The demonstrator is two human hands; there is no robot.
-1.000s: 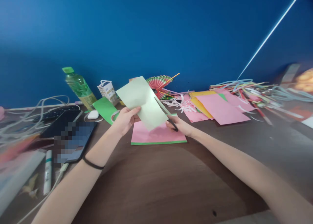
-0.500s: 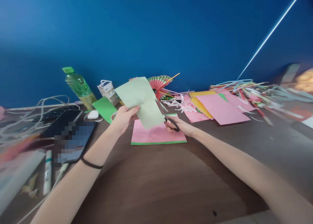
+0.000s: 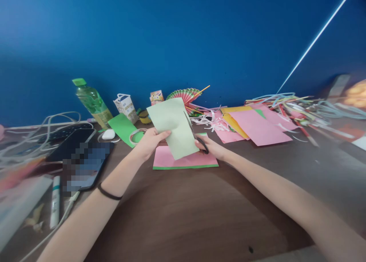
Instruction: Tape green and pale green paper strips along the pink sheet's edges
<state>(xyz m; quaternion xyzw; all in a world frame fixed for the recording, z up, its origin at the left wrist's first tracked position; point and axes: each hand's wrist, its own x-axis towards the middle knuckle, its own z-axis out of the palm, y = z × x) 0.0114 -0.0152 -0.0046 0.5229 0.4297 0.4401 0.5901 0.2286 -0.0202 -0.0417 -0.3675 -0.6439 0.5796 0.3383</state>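
Note:
My left hand (image 3: 151, 140) pinches the left edge of a pale green sheet of paper (image 3: 175, 130), thumb on top. The sheet is held tilted above the table. In my right hand (image 3: 210, 147) is a pair of scissors (image 3: 203, 144) with black handles. Their blades lie along the sheet's right edge, partly hidden by the paper; whether they cut into it I cannot tell. Beneath both hands lies a pink sheet with green borders (image 3: 184, 163). Behind the pale sheet stands a red and green pleated paper fan (image 3: 183, 95), partly covered.
Left on the dark table (image 3: 183, 216) are a green bottle (image 3: 94, 103), a carton (image 3: 126, 107), a tape roll (image 3: 133, 134), a phone (image 3: 94, 170) and a marker (image 3: 55, 203). Pink sheets (image 3: 257, 126), paper shreds (image 3: 211, 121) and a heap of strips (image 3: 297, 109) lie to the right.
My left hand and the pale green sheet have moved right and down towards the scissors. The sheet now hides more of the blades; the tape roll and a small box behind have come into view.

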